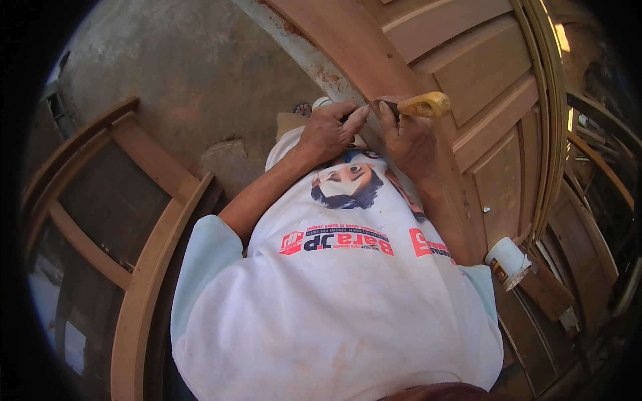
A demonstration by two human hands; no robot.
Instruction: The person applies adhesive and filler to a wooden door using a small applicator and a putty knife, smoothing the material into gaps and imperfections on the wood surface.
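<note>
A tool with a yellow handle (428,105) and a dark metal shank is gripped near the shank in my right hand (409,140); its handle points right, over a wooden panelled door (374,50). I cannot tell its exact kind, as my fingers cover the blade. Just left of it, my left hand (331,134) is closed, thumb and fingertips pinched together close to the tool's front end. Whatever those fingertips hold is too small to make out. Both hands are in front of my white printed shirt (348,287), by the door's long edge.
More panelled wood (485,67) extends to the right. A white tub (508,262) with smears sits at the lower right, beside wood pieces (545,291). To my left stands a wooden frame (150,267) with dark panes, on a stained concrete floor (194,67).
</note>
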